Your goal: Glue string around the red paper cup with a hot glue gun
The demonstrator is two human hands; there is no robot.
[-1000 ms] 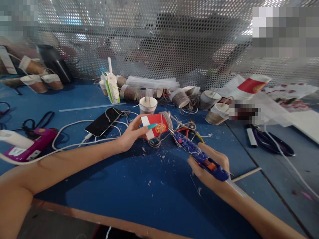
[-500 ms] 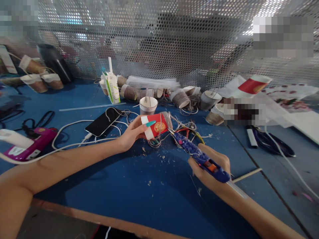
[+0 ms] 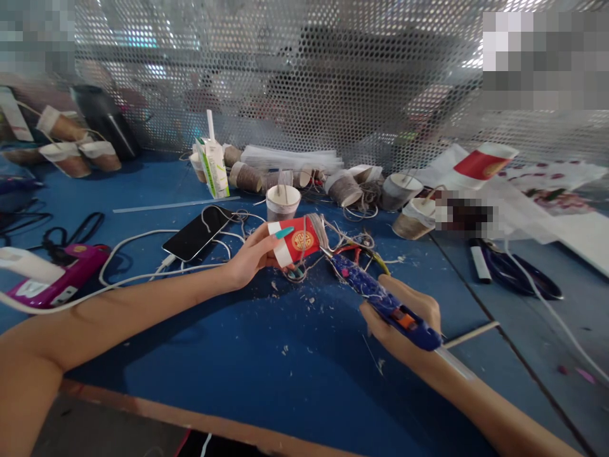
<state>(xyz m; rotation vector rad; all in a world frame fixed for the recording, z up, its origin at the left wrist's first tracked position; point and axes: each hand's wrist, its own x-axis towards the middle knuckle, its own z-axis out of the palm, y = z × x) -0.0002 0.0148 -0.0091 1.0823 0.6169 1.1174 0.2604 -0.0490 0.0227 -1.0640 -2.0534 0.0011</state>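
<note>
red paper cup (image 3: 299,240), lying on its side with a white rim band and a gold emblem, sits in the air just above the blue table (image 3: 238,374), near its middle. twine is wound round the cup's far end. the left hand (image 3: 254,254) is wrapped about the rim end, thumb on top, fingers curled beneath, holding it firm. the nozzle of a blue glue gun (image 3: 380,301) meets the cup at the twine-wound end. the right hand (image 3: 404,320) is closed round the gun's grip, with a pale glue stick jutting out the back toward the wrist.

under the cup lie loose coils of twine and small white scraps on the table. just behind the cup stands an upright twine-wrapped cup (image 3: 282,202) with a stick in it. to its left a black phone (image 3: 197,232) lies flat with a white cable (image 3: 137,270) running from it toward the left arm. a small green-and-white drink carton (image 3: 212,166) with a straw stands further back. more twine-covered cups (image 3: 342,187) lie tumbled along the perforated metal screen (image 3: 285,76). a pink glue gun (image 3: 61,279) rests at the far left, and dark scissors (image 3: 518,273) lie well to the right. another red cup (image 3: 483,160) lies on white sheets at the right rear.
</note>
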